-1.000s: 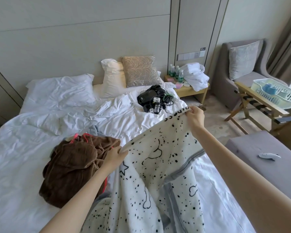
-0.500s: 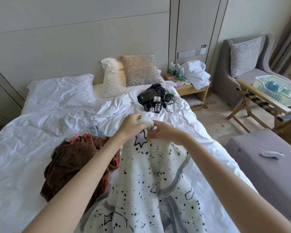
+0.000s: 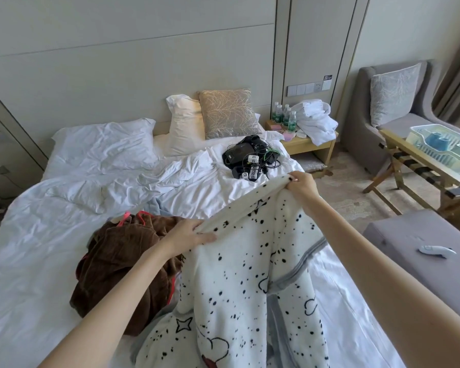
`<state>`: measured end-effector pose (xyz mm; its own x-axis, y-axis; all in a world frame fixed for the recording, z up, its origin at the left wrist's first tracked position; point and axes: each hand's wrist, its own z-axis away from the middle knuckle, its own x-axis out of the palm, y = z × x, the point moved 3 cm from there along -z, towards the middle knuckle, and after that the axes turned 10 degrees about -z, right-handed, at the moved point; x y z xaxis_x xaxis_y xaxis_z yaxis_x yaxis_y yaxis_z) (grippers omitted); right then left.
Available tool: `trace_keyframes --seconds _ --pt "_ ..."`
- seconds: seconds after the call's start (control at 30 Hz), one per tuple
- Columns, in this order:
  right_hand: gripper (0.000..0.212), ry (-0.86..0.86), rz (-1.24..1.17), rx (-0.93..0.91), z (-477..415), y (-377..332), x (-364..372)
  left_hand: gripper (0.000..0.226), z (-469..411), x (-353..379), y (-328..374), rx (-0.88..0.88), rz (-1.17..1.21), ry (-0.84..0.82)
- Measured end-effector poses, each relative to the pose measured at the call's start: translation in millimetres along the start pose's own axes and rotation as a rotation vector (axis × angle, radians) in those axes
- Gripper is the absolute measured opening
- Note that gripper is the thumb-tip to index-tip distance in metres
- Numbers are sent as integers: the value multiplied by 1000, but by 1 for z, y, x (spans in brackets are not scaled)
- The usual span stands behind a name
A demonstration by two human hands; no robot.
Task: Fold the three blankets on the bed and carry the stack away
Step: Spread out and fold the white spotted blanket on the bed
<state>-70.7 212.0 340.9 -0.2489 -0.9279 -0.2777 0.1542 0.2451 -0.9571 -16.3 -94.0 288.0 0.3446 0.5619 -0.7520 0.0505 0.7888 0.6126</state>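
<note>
A white blanket [image 3: 250, 274] with black spots, stars and a grey border hangs over the bed's near right side. My left hand [image 3: 189, 232] grips its upper edge at the left, and my right hand [image 3: 302, 185] pinches the same edge higher up at the right, so the edge stretches between them. A crumpled brown blanket [image 3: 120, 261] with pink trim lies on the bed just left of my left arm. A bit of pale blue fabric [image 3: 157, 205] shows behind the brown one; I cannot tell what it is.
The bed [image 3: 37, 248] has rumpled white sheets, pillows [image 3: 104, 147] at the head, and a black pile of devices and cables [image 3: 250, 158]. At right stand a nightstand [image 3: 308, 144] with bottles and towels, a grey bench [image 3: 422, 251], a luggage rack [image 3: 420, 166] and an armchair [image 3: 377, 115].
My hands came together in front of me, joining the blanket's corners, then spread apart again along the folded top edge. The blanket hangs narrower than a second ago.
</note>
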Motion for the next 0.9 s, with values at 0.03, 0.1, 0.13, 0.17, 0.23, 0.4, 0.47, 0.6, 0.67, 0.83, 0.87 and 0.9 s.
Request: trace_keyframes --seconds 0.03,0.1,0.13,0.17,0.23,0.4,0.47,0.6,0.67,0.83,0.87,0.9 --pt "39 34 -4 4 -3 2 -4 50 2 -1 -10 -37 -50 58" --pt "42 99 -11 16 -5 8 -7 38 3 -2 -25 -86 -184 171" --pt "42 132 -20 26 -6 11 -7 36 2 -2 -29 -94 -203 227" --pt "42 152 -24 37 -6 15 -7 36 1 -1 -30 -94 -166 282" --pt "38 122 7 56 -3 21 -5 35 -3 0 -25 -93 16 360" --pt "54 -329 192 -58 24 10 21 22 -12 -12 30 61 117 382" --pt "61 -583 212 -138 41 -2 43 19 -16 -11 58 175 31 287" --pt "26 -681 240 -207 54 -18 69 7 -15 -9 97 322 -60 294" --pt "9 -583 258 -236 50 -21 66 10 -13 -16 99 311 -96 304" --pt "22 -344 265 -189 33 -20 43 11 -5 -25 64 134 -343 198" --pt "23 -320 258 -178 30 -18 38 10 -3 -26 56 95 -373 205" --pt "24 -304 250 -162 28 -16 34 15 -1 -27 47 52 -412 210"
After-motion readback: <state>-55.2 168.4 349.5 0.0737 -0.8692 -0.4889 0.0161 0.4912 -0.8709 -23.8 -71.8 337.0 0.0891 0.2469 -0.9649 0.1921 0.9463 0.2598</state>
